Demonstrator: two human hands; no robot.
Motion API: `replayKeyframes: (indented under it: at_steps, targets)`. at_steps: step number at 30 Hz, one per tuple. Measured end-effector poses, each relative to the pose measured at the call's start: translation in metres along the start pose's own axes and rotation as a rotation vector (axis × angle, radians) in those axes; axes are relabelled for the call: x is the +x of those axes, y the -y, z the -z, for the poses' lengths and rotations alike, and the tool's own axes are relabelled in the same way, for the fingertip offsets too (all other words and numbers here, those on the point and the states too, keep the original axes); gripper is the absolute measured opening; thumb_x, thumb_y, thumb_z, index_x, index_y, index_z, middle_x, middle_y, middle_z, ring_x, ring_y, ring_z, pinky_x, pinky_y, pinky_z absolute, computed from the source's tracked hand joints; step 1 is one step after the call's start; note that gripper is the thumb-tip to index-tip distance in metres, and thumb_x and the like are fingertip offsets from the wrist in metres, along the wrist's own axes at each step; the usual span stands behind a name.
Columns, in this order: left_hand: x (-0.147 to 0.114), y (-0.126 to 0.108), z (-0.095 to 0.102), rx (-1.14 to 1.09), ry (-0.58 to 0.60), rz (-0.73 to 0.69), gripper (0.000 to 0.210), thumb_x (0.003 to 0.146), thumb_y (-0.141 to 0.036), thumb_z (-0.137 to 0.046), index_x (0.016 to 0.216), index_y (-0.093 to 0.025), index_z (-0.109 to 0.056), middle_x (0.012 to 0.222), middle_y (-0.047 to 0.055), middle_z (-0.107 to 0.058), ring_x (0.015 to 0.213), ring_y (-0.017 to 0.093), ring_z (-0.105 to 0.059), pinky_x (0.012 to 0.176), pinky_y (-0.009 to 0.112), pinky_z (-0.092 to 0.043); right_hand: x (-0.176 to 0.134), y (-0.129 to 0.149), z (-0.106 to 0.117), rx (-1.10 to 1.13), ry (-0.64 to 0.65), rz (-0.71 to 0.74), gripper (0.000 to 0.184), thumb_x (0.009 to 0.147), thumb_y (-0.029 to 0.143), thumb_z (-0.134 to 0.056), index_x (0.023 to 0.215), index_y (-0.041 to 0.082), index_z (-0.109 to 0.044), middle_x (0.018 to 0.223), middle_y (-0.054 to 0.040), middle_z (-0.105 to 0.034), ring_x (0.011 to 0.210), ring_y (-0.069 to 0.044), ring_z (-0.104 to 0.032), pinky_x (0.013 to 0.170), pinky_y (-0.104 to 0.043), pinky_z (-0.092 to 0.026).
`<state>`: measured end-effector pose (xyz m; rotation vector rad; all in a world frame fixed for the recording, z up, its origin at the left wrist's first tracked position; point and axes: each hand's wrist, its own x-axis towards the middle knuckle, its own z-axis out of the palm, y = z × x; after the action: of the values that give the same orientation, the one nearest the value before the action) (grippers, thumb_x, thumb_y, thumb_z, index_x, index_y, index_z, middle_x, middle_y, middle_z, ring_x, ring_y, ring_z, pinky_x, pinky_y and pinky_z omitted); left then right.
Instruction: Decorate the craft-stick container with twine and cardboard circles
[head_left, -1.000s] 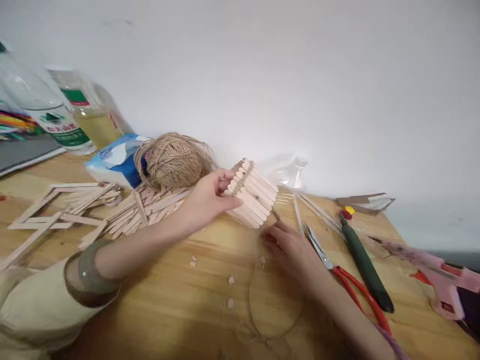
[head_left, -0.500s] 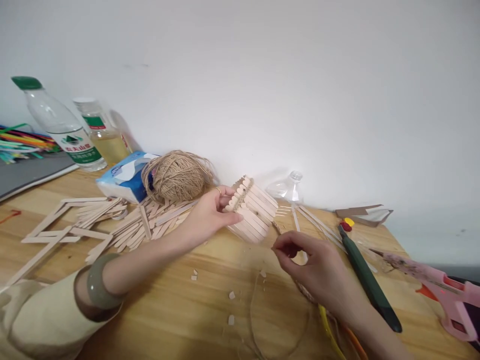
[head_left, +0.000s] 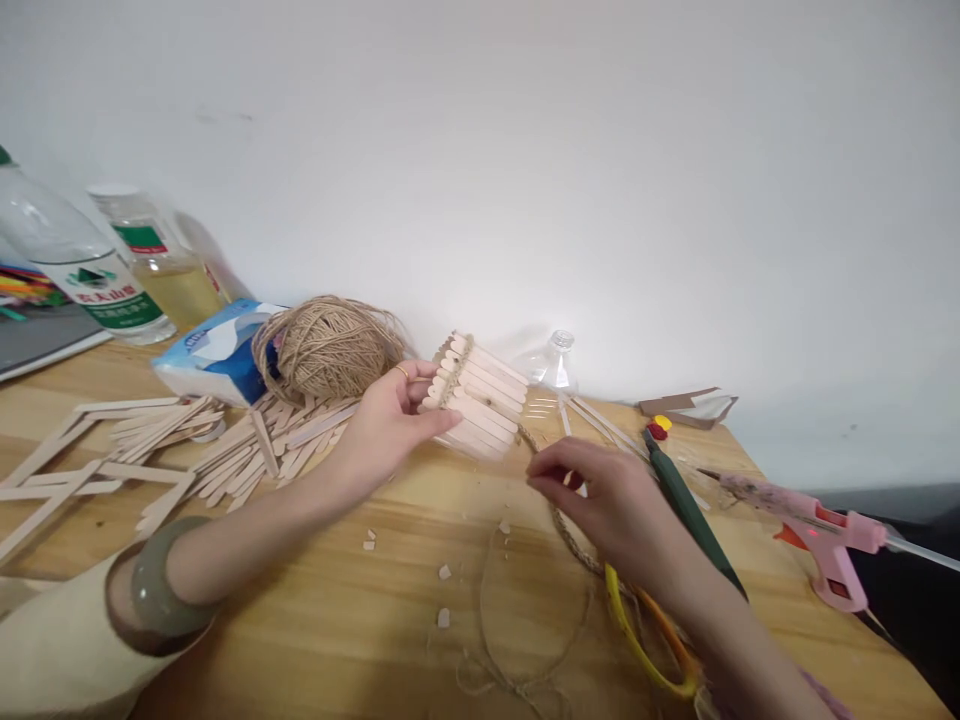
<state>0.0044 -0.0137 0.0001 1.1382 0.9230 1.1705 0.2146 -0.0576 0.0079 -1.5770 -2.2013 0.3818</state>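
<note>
My left hand (head_left: 394,415) grips a cup-like piece made of craft sticks (head_left: 491,395), tilted on its side above the table, thumb on its near side. A band of twine (head_left: 456,370) wraps round it near the rounded stick ends. To its right my right hand (head_left: 607,490) is closed in a pinch, apart from the sticks. Whatever is between its fingertips is too small to make out. A braided twine cord (head_left: 570,535) lies behind and below that hand. Yellow-and-orange-handled scissors (head_left: 622,630) lie partly hidden under my right forearm.
A large twine ball (head_left: 330,345) leans on a blue tissue pack (head_left: 214,345). Loose craft sticks (head_left: 240,455) cover the left side, with bottles (head_left: 97,280) behind. At right lie a green-handled tool (head_left: 690,510) and a pink glue gun (head_left: 817,530). A cut bottle top (head_left: 559,360) stands by the wall.
The view has turned a little to the right, so things sit further left. More of the scissors shows. Both hands keep nearly the same pose, the left still holding the craft-stick cup.
</note>
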Motion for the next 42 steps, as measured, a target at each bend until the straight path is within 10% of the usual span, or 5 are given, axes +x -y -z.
replayKeyframes:
  at_steps: [21, 34, 42]
  targets:
    - [0.013, -0.006, 0.010, -0.010, -0.118, -0.065, 0.039, 0.054, -0.013, -0.075, 0.089, -0.014, -0.056, 0.075, -0.001, -0.068, 0.072, 0.014, -0.063, 0.069, 0.026, -0.048, 0.025, -0.035, -0.045, -0.534, 0.103, 0.075, 0.024, 0.080, -0.001, -0.047, 0.076, 0.014, -0.065, 0.085, -0.0121, -0.062, 0.081, -0.025, -0.057, 0.058, -0.030, -0.039]
    - [0.012, -0.011, 0.011, -0.048, -0.087, -0.081, 0.036, 0.056, -0.008, -0.069, 0.087, -0.014, -0.053, 0.074, -0.003, -0.067, 0.065, 0.011, -0.061, 0.065, 0.023, -0.047, 0.019, -0.024, 0.009, 0.308, -0.133, -0.275, 0.020, 0.080, 0.035, -0.054, 0.071, 0.019, -0.061, 0.052, 0.0034, -0.056, 0.047, -0.011, -0.052, 0.045, -0.020, -0.041]
    - [0.001, -0.004, 0.002, -0.013, 0.006, -0.028, 0.030, 0.057, -0.008, -0.066, 0.082, -0.016, -0.052, 0.070, -0.006, -0.062, 0.065, 0.010, -0.059, 0.061, 0.020, -0.043, 0.011, -0.003, 0.010, 0.745, -0.247, -0.267, 0.016, 0.061, 0.032, -0.075, 0.070, 0.019, -0.069, 0.064, -0.0023, -0.066, 0.059, -0.015, -0.059, 0.052, -0.025, -0.049]
